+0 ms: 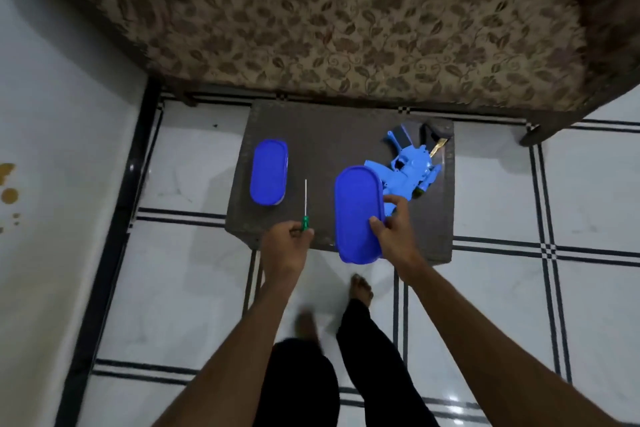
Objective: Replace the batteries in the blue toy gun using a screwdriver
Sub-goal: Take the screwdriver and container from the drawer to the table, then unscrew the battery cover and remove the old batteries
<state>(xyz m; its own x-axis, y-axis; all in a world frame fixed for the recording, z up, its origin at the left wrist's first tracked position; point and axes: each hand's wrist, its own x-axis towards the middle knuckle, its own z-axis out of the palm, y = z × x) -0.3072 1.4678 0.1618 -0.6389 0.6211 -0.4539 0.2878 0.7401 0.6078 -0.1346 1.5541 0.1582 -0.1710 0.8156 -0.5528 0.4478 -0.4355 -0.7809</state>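
Nearest are the person's legs [360, 350] in dark trousers, standing barefoot on white tile with black lines. Above them 2 forearms reach to a low dark table [311, 135].

The left hand [285, 243] is curled round the green handle of the screwdriver [305, 210], whose thin shaft points away over the table. The right hand [393, 229] grips the right edge of a blue lid [358, 213], thumb and fingers pinching it, the lid tilted over the table's near edge. The 2 hands are apart.

The gun [407, 170] lies at the table's right rear, touching or just behind the lid; no hand is on it.

This looks like the opening: tool in hand, gun not yet opened. Whether the lid comes off a box underneath cannot be told. Next, the lid likely wants setting aside so the right hand can take the gun and turn it to find the battery cover's screw.

A 2nd blue box [269, 172] sits at the left of the table, well clear. A patterned sofa [346, 21] stands behind. The lid itself is what blocks the reach to the gun.
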